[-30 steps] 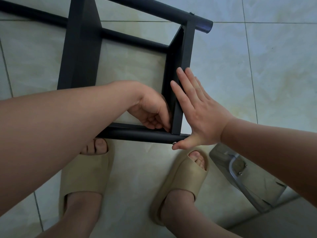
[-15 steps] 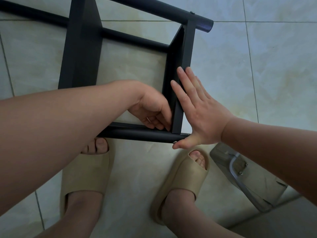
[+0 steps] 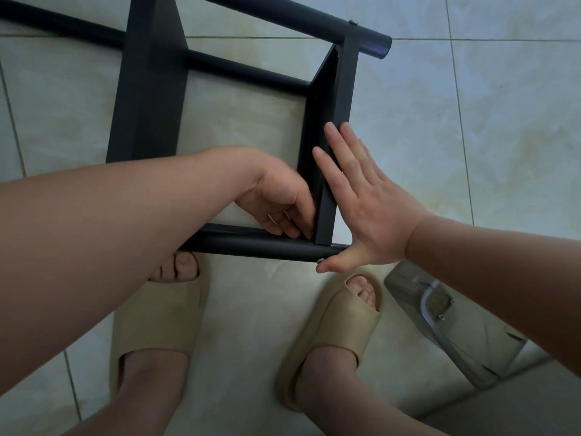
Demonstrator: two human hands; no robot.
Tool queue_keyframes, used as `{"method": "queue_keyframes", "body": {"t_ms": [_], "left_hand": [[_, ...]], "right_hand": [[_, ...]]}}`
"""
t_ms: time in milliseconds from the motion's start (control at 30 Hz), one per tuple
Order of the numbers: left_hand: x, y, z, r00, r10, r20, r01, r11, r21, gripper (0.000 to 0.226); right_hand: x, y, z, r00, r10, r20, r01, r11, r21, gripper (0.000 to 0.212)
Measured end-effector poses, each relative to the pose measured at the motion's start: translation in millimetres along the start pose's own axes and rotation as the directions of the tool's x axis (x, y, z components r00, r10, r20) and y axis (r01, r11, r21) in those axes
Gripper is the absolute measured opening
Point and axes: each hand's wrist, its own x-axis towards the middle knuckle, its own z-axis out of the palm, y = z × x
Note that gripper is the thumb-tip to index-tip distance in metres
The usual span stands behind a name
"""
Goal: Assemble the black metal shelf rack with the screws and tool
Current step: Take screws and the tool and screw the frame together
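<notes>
Plainly, the black metal shelf rack is laid out on the pale glossy tiled floor, just ahead of the person's feet, and its far part is cut off by the top and left edges of the view. The left hand is reached inside the frame, into the corner where a flat black cross plate is joined to the near round black tube. Its fingers are curled down against that corner. The fingertips are sunk in shadow and partly masked by the plate, so whether anything is pinched in that grip cannot be told.

The right hand is laid flat against the outer face of the same plate, fingers straight and close together, and nothing is held in its grip. Its thumb is stretched under the open end of the near tube, where a small silver screw head is seen just beside the thumb tip.

Two beige foam slide sandals are worn on the feet, the left one partly hidden under the left forearm. At the lower right, a transparent plastic piece with a curved chrome bracket is seen on the floor, partly covered by the right forearm; what it belongs to cannot be judged. The tiles are divided by thin grey grout lines.
</notes>
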Motion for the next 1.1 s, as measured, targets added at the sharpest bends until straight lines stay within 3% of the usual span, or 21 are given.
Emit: {"method": "queue_keyframes", "body": {"t_ms": [367,567,833,1100], "left_hand": [[1.3,0.5,-2.1,1.000,0.024,0.015,-0.024,1.000,-0.006,0.014],[5.2,-2.9,1.9,1.000,-0.002,-0.031,0.002,1.000,0.007,0.005],[1.8,-1.5,-1.4,1.000,0.020,0.011,-0.020,0.999,-0.035,0.016],[5.7,-2.8,2.7,1.000,0.005,0.007,-0.005,1.000,-0.003,0.008]], "right_hand": [[0.0,0.6,0.4,1.000,-0.003,-0.004,0.003,1.000,0.001,0.140],[-0.1,0.8,0.9,1.000,-0.003,-0.007,0.003,1.000,0.004,0.140],[-0.4,0.9,2.1,1.000,-0.003,-0.014,0.003,1.000,0.002,0.140],[-0.3,1.1,1.6,1.000,-0.004,-0.010,0.004,1.000,0.003,0.141]]}}
